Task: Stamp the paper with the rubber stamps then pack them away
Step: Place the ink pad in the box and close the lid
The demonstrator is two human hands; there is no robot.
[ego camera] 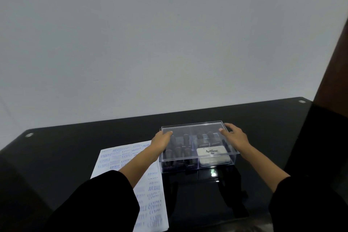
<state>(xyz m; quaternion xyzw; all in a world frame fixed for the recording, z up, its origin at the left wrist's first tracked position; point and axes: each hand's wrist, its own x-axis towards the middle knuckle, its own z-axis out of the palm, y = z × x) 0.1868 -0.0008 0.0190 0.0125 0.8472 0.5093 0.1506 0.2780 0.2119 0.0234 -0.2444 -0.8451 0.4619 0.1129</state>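
Clear box (195, 145), black table (263, 128), white paper (150, 184) (blue stamp prints).

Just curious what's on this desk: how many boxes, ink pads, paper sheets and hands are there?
Clear plastic lidded box: 1
White Artline ink pad: 1
White paper sheet stamped blue: 1
Hands: 2, left hand and right hand
Total: 5
Dark-handled rubber stamps inside: too blurred to count.

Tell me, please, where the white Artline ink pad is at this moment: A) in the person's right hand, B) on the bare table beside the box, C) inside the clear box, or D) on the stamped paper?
C: the ink pad shows through the lid of the clear box, in its near right compartment, with the paper lying apart to the left.
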